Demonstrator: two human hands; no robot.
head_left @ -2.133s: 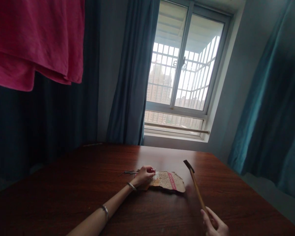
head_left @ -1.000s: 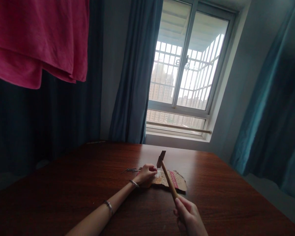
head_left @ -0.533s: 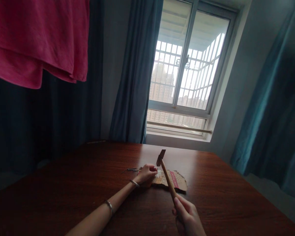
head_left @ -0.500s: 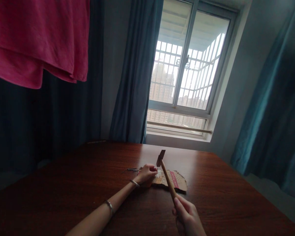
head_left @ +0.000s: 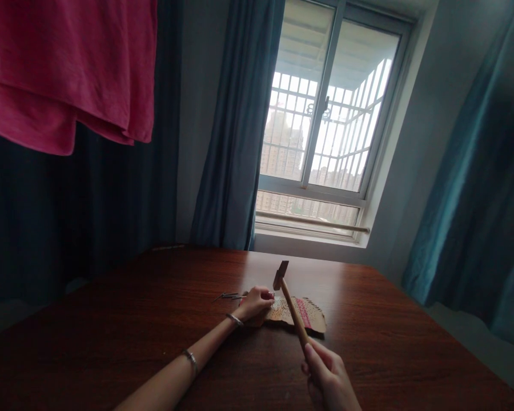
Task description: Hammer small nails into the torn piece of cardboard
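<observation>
- Holding the hammer point(head_left: 293, 313) low on its wooden handle, the right hand point(head_left: 330, 379) sits at the lower middle of the frame. It is wrapped tight around the handle end.
- The dark metal head of the hammer is up in the air in the middle of the frame, just above the left hand point(head_left: 256, 302).
- I think the hammer is heavy at the top and light at the bottom. The wood looks smooth, so it needs a firm grip. Holding it far down, as now, gives a big swing but less aim.
- The left hand rests on the left end of the card point(head_left: 310, 315), with its fingers bunched together. Whatever they may pinch is too small to see.
- The card lies flat on the bench point(head_left: 111, 331), just right of the middle. It is brown, full of little dots, with a pink stripe and a ragged edge.
- I think the card is thin, light and easy to bend or tear. It could slide on the shiny bench, so pressing it down flat by its edge seems best.
- A few thin nails point(head_left: 229, 295) lie on the bench, just left of the left hand. They look hard, small and sharp, and could roll.
- Two bracelets point(head_left: 234, 319) are on the left arm.
- A pink cloth point(head_left: 68, 68) hangs at the upper left, and a window point(head_left: 321, 125) is in the upper middle.
</observation>
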